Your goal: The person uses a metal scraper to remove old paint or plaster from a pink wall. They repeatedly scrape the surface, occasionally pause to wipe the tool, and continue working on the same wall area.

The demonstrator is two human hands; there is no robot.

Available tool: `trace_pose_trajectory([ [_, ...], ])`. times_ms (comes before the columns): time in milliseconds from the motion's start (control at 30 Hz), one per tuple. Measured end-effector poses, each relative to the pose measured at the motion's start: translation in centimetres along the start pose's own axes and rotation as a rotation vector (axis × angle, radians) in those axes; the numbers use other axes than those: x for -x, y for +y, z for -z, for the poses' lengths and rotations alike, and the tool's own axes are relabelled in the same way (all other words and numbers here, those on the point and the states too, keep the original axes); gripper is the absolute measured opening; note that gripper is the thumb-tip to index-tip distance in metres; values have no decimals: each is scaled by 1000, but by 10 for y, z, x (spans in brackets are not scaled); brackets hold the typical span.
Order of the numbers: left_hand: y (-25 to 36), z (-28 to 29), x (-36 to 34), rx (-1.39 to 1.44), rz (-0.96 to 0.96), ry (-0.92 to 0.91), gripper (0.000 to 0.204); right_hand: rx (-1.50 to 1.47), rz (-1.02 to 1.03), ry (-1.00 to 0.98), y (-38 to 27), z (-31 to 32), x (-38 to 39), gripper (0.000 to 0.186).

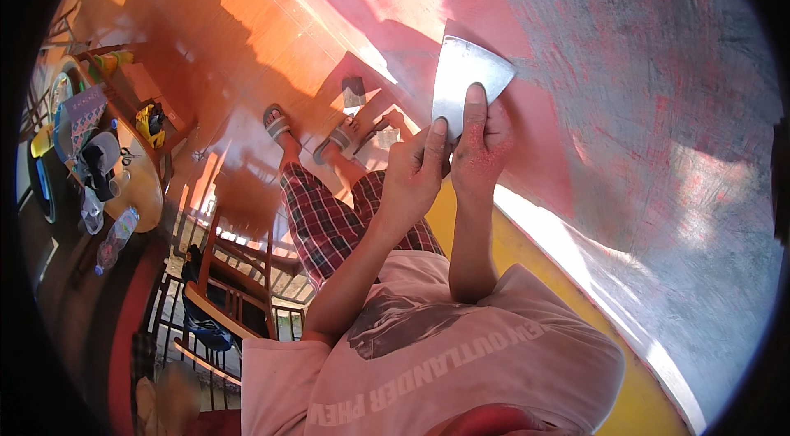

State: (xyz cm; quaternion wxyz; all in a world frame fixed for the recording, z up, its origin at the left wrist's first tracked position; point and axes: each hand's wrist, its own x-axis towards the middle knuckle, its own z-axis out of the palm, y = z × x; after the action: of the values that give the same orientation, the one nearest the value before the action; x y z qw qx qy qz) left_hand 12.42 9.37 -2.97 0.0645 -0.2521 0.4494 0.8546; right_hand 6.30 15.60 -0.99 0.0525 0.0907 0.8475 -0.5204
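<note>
A wide metal putty knife [466,72] is held up in front of my body, its flared blade pointing away from me. My left hand [418,163] closes round its lower left side, the thumb pressed near the base of the blade. On the other side my right hand [479,144] grips it too, thumb lying flat on the blade's face. Both hands hide the handle. Reddish specks dot my right hand and wrist. Beyond the blade stands a wall [642,90] with pink paint and rough grey patches.
At the left, a round wooden table [144,181] carries a cap [100,152], a clear plastic bottle [118,240] and other items. A wooden chair [239,271] stands by a railing. An orange floor [271,16] meets the wall. A box-like object [354,95] sits near my sandaled feet.
</note>
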Motion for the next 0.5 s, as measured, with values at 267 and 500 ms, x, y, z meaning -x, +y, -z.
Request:
trace_pose_trajectory([
  [267, 38, -24, 13, 49, -185, -365, 51, -55, 505, 125, -61, 65, 1, 32],
  [500, -27, 93, 50, -399, -6, -156, 51, -262, 400, -249, -68, 109, 42, 49],
])
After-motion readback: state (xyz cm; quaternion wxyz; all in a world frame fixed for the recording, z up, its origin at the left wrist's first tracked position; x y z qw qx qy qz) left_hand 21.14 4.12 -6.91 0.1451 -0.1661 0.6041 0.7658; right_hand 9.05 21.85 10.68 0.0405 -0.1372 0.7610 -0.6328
